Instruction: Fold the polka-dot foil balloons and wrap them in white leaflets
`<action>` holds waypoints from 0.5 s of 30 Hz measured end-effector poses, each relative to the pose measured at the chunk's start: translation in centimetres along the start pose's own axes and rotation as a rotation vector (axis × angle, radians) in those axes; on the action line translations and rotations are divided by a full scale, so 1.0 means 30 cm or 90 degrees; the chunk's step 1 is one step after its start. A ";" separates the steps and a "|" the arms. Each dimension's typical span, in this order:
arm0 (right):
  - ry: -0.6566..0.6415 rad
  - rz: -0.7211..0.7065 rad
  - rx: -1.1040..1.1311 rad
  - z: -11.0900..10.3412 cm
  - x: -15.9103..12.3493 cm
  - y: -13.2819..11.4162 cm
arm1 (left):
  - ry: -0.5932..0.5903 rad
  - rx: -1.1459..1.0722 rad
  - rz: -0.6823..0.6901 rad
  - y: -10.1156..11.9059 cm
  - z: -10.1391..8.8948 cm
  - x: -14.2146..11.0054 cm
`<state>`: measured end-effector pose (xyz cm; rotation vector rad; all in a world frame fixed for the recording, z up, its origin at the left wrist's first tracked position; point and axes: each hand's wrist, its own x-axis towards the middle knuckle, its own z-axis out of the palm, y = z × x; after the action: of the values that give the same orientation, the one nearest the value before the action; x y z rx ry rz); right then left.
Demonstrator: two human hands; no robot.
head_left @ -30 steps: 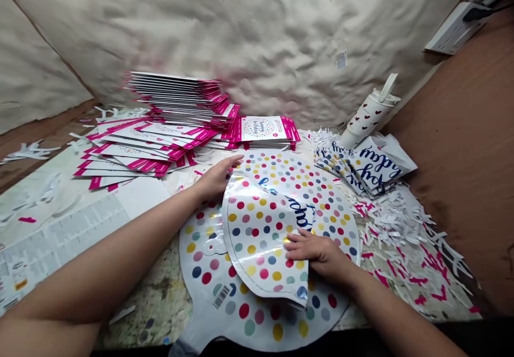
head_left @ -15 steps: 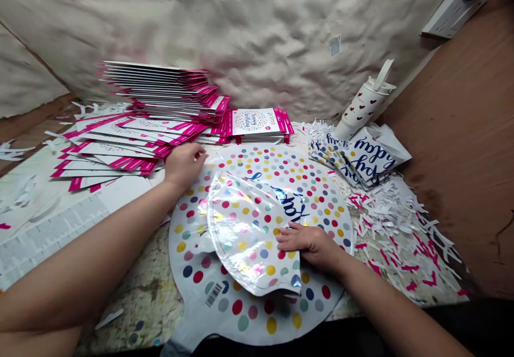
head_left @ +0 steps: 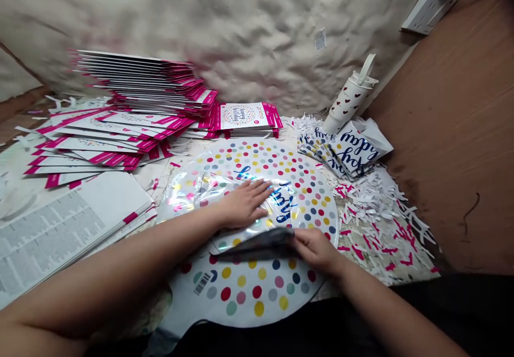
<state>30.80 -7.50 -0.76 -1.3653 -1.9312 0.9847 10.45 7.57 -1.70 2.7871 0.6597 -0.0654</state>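
On the round silver foil balloon (head_left: 281, 156): flat left grip (head_left: 244, 204), pinching right grip (head_left: 317, 250)

Across the middle of the balloon lies a shiny folded foil layer (head_left: 225, 191) printed with navy script; you can't tell from this view whether it belongs to the same balloon. Your left grip is open, palm down on that layer, with the fingers pointing right. Your right grip is closed on the end of a dark, reflective folded foil flap (head_left: 257, 244). The flap's long axis runs sideways, leftward from that grip, and its free end lifts clear of the dots below. The right grip is the nearer to it, with the left grip just above the flap's middle.

Open room lies on the dotted foil below the flap and above the folded layer. The balloon sits on a mottled desk (head_left: 155, 306), with its neck toward you at lower left. Your left forearm passes just beside a stack of printed white leaflets (head_left: 52, 234). Beyond the upper rim stand fanned white cards with magenta edges (head_left: 96, 137). Past the right rim lie white and magenta paper trimmings (head_left: 377, 212), with a bundle of navy-script foil pieces (head_left: 345, 153) above them.
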 end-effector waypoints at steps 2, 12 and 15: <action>0.082 0.169 0.073 -0.015 0.043 -0.004 | -0.001 0.011 -0.069 -0.097 -0.037 -0.059; 0.104 0.495 0.126 -0.048 0.273 0.023 | 0.193 0.073 -0.103 0.110 -0.111 -0.259; 0.108 0.503 0.062 -0.072 0.261 -0.013 | 0.074 0.062 -0.129 0.227 0.007 -0.243</action>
<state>29.85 0.36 1.07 -2.1289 -1.1886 1.2270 6.96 -1.50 0.62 2.8228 0.9920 0.0258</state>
